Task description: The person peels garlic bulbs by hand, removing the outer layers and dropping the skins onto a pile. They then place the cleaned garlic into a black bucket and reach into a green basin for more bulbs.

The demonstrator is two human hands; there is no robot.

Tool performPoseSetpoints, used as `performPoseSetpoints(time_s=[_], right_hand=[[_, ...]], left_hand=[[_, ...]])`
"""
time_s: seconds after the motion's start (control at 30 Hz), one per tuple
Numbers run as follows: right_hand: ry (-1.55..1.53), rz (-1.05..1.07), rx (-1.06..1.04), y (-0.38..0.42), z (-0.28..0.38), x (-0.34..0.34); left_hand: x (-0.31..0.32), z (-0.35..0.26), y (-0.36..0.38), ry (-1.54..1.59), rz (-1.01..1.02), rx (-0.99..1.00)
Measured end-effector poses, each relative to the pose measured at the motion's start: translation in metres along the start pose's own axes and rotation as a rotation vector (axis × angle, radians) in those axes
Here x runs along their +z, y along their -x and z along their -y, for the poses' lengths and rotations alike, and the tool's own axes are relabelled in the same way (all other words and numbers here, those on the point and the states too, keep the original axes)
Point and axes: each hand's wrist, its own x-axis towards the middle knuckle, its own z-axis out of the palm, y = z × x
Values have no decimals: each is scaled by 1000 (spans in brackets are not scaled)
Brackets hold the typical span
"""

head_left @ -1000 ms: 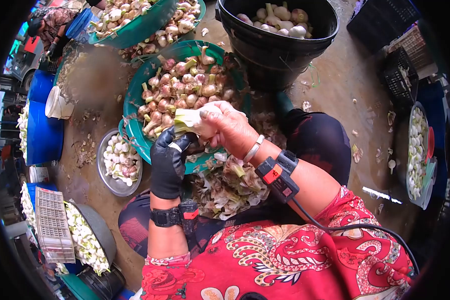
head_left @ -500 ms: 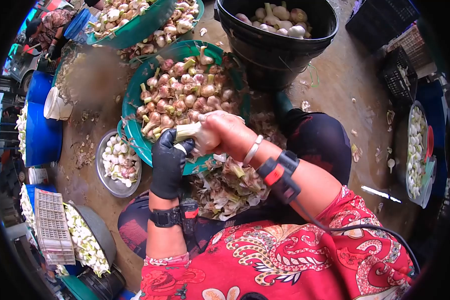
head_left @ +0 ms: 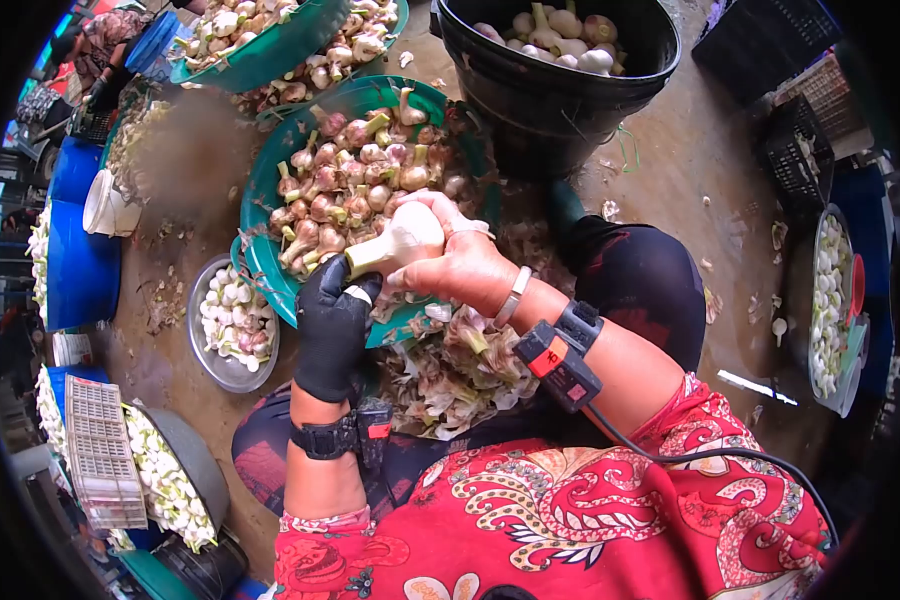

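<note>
My right hand (head_left: 462,262) grips a pale garlic bulb (head_left: 402,238) by its round head, the stem end pointing left. My left hand (head_left: 332,322), in a black glove, pinches the bulb's greenish stem end just below it. Both hands hover over the near rim of a green basin (head_left: 260,190) heaped with purple-skinned unpeeled garlic (head_left: 360,180). A pile of torn garlic skins (head_left: 448,370) lies in my lap under my right wrist.
A small metal bowl (head_left: 232,325) of peeled bulbs sits left of the basin. A black bucket (head_left: 555,70) with garlic stands at the top. More green basins (head_left: 270,40), blue barrels (head_left: 80,260), black crates (head_left: 800,150) and trays of peeled garlic (head_left: 832,300) ring the dirt floor.
The bulb has turned in my hands and now shows its smooth white head. My right hand shifted slightly up, my left hand stayed on the stem end.
</note>
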Motion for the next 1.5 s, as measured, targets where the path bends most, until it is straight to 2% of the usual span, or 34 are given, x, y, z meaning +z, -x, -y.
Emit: performPoseSetpoints(time_s=[0.07,0.1,0.13,0.17,0.2,0.23,0.27,0.3,0.37,0.4,0.43,0.47,0.5,0.53,0.57,0.63,0.67,0.7,0.77,0.8,0.9,0.93,1.03,1.1,1.13,1.17,1.2,1.23,1.3,1.37,1.4,1.43,1.5], right_hand=[[33,54,403,3,19,-8],[30,53,409,7,15,-10],[-190,191,503,10,10,-12],[-407,330,589,11,9,-14],[-442,360,632,16,12,-14],[-618,401,737,20,12,-13],[-612,444,740,24,15,-12],[-604,487,738,25,18,-12],[-756,495,620,25,15,-14],[-661,432,513,22,14,-19],[-569,368,404,19,14,-24],[-424,214,386,14,15,-24],[-298,190,324,6,11,-26],[-203,92,269,9,10,-21],[-107,-2,215,11,14,-14],[-141,32,211,11,17,-10],[-172,62,208,12,17,-9],[-416,17,188,7,8,-7],[-651,-193,265,0,11,-2],[-711,-68,253,-7,4,-10],[-755,-92,333,-10,1,-8],[-789,-29,354,-14,-5,-10],[-657,-152,267,-15,-2,-9],[-707,-173,161,-18,12,-9],[-746,-160,120,-19,14,-17],[-789,-146,84,-16,31,-21],[-792,-121,28,-14,41,-29],[-795,-90,-35,-14,51,-37],[-879,-92,-41,-7,66,-43],[8,-106,143,4,81,-52],[235,-6,387,7,75,-46],[543,203,408,13,65,-45],[955,522,119,20,13,-57]], left_hand=[[-2,4,-2,-13,2,13],[-7,7,-4,-189,24,145],[-11,8,-6,-363,43,281],[-12,10,-8,-363,39,285],[-13,14,-10,-403,57,320],[-14,16,-10,-444,76,352],[-11,7,-9,-560,102,410],[-8,3,-7,-456,72,384],[-3,10,-6,158,13,-6],[-1,6,-3,246,-34,-48],[-8,-2,1,245,13,-42],[-7,-3,4,463,46,-93],[-5,-5,6,678,81,-146],[-5,-9,11,726,182,-146],[3,-20,12,725,180,-143],[21,-34,14,565,-15,-56],[15,-30,11,409,41,-98],[13,-30,11,411,44,-100],[13,-31,11,473,57,-139],[14,-33,11,488,51,-145],[19,-34,11,478,31,-109],[19,-33,11,477,32,-113],[14,-28,12,352,52,-65],[8,-7,11,840,67,-121],[-2,6,10,878,130,-257],[-6,27,9,827,-39,-415],[-6,30,7,924,-137,-489],[-8,32,3,1020,-234,-552],[-16,45,3,1069,-203,-530],[-12,48,2,1046,-164,-504],[-11,48,1,1084,-141,-510],[-10,47,-6,1084,-133,-514],[-7,31,-30,1128,-78,-368]])
